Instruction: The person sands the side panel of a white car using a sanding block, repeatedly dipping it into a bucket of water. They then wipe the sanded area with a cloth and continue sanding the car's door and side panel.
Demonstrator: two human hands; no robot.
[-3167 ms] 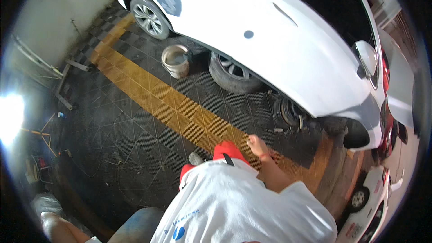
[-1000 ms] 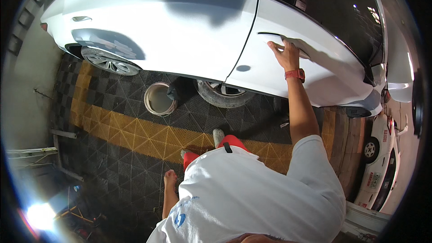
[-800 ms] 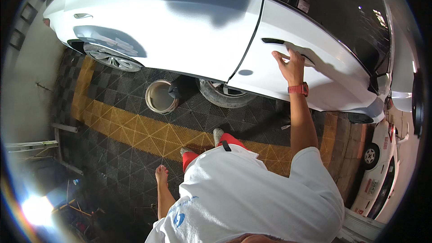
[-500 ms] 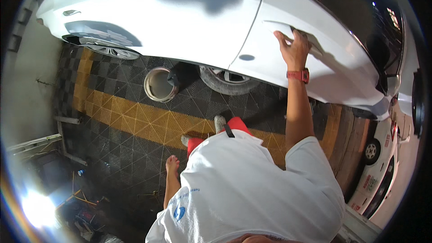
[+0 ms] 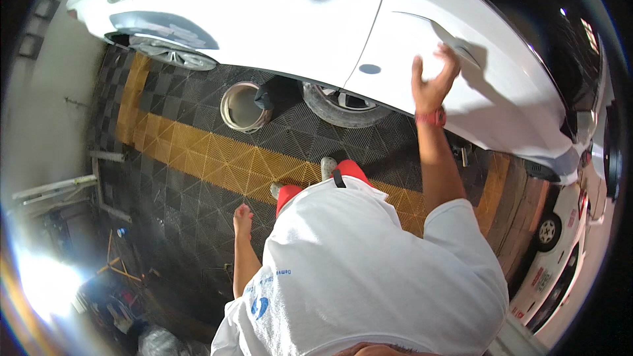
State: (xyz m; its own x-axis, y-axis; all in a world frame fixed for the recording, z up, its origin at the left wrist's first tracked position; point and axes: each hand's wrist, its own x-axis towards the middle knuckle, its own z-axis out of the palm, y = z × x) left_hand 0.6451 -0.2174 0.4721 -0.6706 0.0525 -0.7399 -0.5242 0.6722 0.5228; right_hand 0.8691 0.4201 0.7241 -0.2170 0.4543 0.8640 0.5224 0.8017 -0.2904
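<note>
My right hand (image 5: 436, 80), with a red watch (image 5: 431, 117) on its wrist, is raised in front of the white car (image 5: 297, 33). Its thumb and fingers are spread, with nothing visible between them. Closest to the fingertips is a raised, handle-like white strip (image 5: 422, 18) on the car's side, and the hand's shadow falls beside it. I cannot tell whether any fingertip touches the panel. Low at my left side, my left hand (image 5: 242, 219) hangs over the floor with its fingers loosely apart, apparently holding nothing.
A round bucket (image 5: 227, 109) with a dark cloth (image 5: 263, 97) over its rim stands beside the car's wheel (image 5: 343, 107). Grey and yellow tiles (image 5: 198, 158) cover the floor. A bright lamp (image 5: 47, 287) glows at lower left, near stands and clutter. Another white vehicle (image 5: 550, 264) is at right.
My right hand has come back from the handle-like strip, its fingers spreading wider. My left hand has shifted slightly left and up in view. The car appears a little farther up and right.
</note>
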